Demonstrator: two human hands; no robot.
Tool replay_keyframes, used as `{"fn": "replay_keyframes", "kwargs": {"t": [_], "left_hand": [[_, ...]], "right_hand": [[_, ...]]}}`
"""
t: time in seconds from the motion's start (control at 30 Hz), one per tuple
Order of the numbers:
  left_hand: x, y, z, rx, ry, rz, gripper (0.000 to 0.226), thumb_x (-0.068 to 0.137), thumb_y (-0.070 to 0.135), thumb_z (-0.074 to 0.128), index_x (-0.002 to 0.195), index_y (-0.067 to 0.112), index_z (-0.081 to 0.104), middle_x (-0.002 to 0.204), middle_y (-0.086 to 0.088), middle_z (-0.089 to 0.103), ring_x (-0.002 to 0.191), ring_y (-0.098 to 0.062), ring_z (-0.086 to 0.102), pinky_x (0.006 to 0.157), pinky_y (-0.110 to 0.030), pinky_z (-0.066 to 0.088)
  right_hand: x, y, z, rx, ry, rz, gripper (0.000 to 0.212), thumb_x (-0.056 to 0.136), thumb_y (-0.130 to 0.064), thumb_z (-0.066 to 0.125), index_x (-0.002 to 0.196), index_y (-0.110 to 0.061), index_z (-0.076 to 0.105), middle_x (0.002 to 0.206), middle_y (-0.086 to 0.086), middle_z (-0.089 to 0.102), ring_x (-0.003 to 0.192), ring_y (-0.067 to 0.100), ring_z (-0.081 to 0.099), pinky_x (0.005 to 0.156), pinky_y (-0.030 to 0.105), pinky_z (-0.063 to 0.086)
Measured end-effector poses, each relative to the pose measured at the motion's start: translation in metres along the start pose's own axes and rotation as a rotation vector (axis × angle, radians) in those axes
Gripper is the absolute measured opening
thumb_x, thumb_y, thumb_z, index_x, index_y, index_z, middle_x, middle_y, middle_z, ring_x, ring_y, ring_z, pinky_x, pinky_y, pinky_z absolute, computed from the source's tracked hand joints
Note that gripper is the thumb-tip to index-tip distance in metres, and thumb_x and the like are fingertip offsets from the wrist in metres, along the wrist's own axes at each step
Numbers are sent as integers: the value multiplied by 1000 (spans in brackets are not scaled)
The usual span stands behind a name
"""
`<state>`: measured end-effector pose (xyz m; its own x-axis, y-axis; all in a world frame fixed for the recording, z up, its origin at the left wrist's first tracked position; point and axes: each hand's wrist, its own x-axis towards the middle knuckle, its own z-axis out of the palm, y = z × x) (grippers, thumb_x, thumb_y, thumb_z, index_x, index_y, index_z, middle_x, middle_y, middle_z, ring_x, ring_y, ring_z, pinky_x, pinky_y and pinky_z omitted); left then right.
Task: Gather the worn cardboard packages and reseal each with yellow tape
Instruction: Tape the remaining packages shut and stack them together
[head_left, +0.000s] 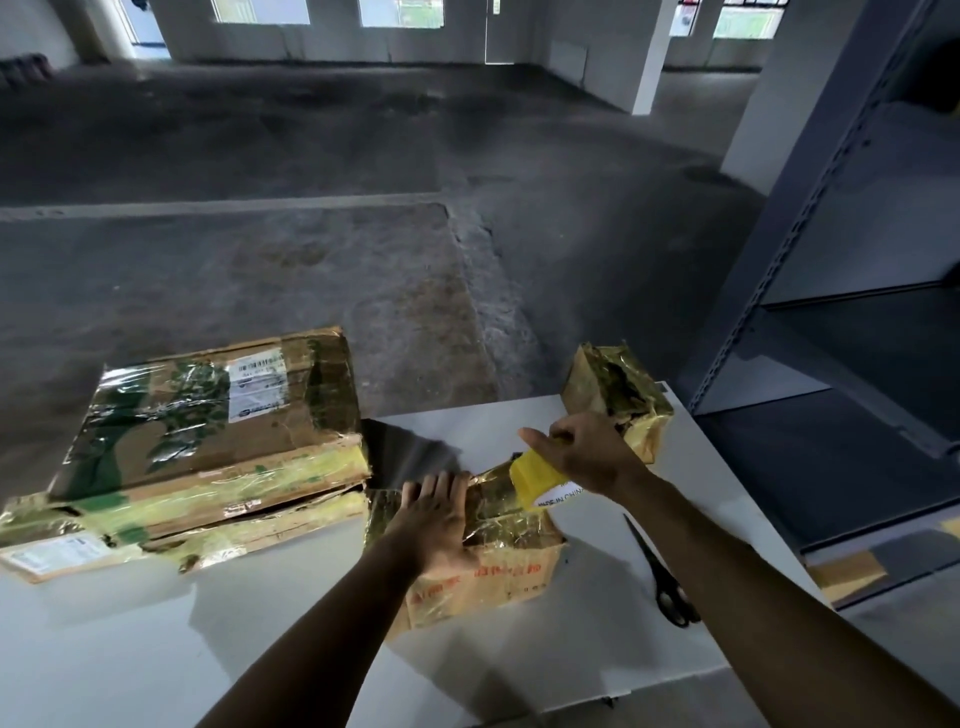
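Head view: our left grip (435, 517) lies flat, fingers straight, pressing the top of a small worn brown cardboard box (498, 577) at the middle of the white surface (156, 649). Our right grip (587, 457) clasps a yellow tape roll (532, 480) just above the box's far corner. Black scissors (665, 582) lie just right of it

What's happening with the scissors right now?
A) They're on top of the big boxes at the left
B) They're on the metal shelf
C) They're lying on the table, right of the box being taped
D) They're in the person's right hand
C: the black scissors lie untouched on the white table, to the right of the small box, while the right hand holds the yellow tape.
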<state>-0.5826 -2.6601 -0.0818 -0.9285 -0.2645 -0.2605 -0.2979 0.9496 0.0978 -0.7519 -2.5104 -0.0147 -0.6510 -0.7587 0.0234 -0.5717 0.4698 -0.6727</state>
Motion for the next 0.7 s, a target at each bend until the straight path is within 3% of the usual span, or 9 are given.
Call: {"fn": "replay_keyframes", "kwargs": {"t": [0.17, 0.27, 0.37, 0.47, 0.53, 0.6, 0.7], "left_hand": [[6, 6, -2, 27, 28, -15, 124, 68, 83, 60, 153, 10, 8, 150, -10, 24, 136, -30, 25, 116, -48, 14], [16, 18, 0, -51, 86, 58, 135, 64, 83, 64, 155, 15, -8, 162, -8, 7, 147, -29, 10, 120, -48, 4], [26, 30, 2, -44, 100, 109, 141, 61, 84, 64, 154, 17, -19, 164, -2, -6, 150, -26, 1, 123, -49, 4], [30, 33, 4, -11, 76, 87, 133, 63, 83, 62, 157, 20, -7, 159, -1, 6, 144, -28, 13, 119, -47, 14], [31, 32, 4, 8, 28, 86, 119, 66, 83, 60, 157, 28, 7, 151, -6, 19, 136, -31, 21, 114, -46, 16], [32, 31, 1, 50, -4, 84, 115, 66, 86, 54, 156, 28, 12, 147, -9, 25, 132, -32, 27, 111, -46, 19], [33, 33, -2, 73, 0, 45, 124, 67, 85, 56, 155, 12, 7, 147, -12, 24, 132, -33, 29, 110, -46, 22]], "right_hand": [[-4, 16, 1, 417, 13, 161, 59, 79, -65, 67, 52, -20, 41, 53, -3, 32, 55, 12, 38, 60, 33, 29], [-7, 16, 5, 552, 35, 204, 64, 65, -73, 70, 63, -13, 49, 62, 7, 32, 61, 17, 39, 62, 33, 29], [-13, 15, 5, 751, 60, 298, 64, 63, -69, 79, 69, -10, 54, 69, 10, 42, 69, 20, 49, 66, 33, 39], [-20, 11, 10, 984, -1, 395, 54, 65, -64, 80, 86, -18, 63, 70, 2, 55, 70, 18, 58, 70, 33, 50], [-16, 4, 16, 889, 10, 415, 37, 79, -55, 74, 88, -21, 60, 67, -2, 47, 72, 19, 51, 73, 38, 49], [-8, 0, 15, 741, 63, 413, 43, 78, -52, 75, 72, -11, 65, 65, -2, 42, 73, 20, 48, 76, 42, 48], [0, 6, -8, 627, 109, 395, 63, 84, -46, 73, 101, 14, 65, 80, 8, 50, 80, 20, 53, 76, 38, 47]]}}
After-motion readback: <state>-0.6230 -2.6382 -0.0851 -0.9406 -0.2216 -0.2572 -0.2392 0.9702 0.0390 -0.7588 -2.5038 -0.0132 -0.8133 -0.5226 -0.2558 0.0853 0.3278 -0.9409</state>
